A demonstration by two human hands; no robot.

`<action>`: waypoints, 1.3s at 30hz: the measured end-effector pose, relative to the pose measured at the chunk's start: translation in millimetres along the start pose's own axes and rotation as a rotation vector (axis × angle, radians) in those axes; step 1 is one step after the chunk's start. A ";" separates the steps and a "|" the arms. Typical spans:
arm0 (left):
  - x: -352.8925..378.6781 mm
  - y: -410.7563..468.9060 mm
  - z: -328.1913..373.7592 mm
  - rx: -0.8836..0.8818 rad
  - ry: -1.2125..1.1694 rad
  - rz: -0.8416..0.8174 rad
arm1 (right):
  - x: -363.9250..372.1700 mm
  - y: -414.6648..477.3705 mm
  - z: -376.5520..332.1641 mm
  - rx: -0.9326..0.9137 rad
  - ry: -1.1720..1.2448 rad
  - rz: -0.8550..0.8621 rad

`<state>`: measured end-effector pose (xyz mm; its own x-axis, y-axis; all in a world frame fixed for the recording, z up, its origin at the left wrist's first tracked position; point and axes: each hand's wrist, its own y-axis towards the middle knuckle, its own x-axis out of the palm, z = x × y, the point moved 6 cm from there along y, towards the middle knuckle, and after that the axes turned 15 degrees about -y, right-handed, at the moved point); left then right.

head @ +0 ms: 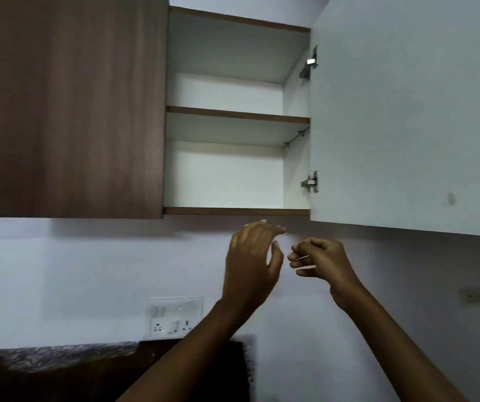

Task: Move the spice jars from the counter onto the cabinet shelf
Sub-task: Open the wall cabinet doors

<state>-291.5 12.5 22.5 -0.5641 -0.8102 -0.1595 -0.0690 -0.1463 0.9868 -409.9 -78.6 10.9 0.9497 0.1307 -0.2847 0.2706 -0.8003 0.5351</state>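
- Head view: the wall cabinet's right door point(407, 111) stands swung open, its white inner face showing; the left door point(67, 105) is closed.
- The cabinet shelf point(237, 114) sits midway, above the cabinet floor point(236, 211).
- Left hand point(252, 256) is raised just under the cabinet, grip apart, fingers relaxed, holding nothing.
- Right hand point(321, 262) is beside it, grip together, fingers curled on nothing.
- Spice jars: out of view.
- The dark counter point(59, 361) lies at the lower left, below a switchboard point(175, 317).

A person's left hand point(252, 256) and right hand point(320, 262), both bare, nails short and pale at the tips; slim forearms point(392, 338) uncovered down to the near edge.
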 end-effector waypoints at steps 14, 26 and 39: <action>-168.8 -1.9 -199.1 -0.057 0.400 -0.089 | 224.8 100.6 -98.7 -0.116 -0.027 -0.097; -144.2 6.1 -308.3 -0.125 0.705 -0.377 | 316.8 161.4 -129.4 -0.221 -0.204 0.054; -152.0 -14.8 -312.8 -0.027 0.705 -0.338 | 315.0 160.4 -135.1 -0.076 -0.065 0.045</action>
<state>52.7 -39.7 23.8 0.1407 -0.8873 -0.4391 -0.1185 -0.4554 0.8823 -46.0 -86.8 114.6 0.9495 0.0555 -0.3088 0.2415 -0.7575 0.6066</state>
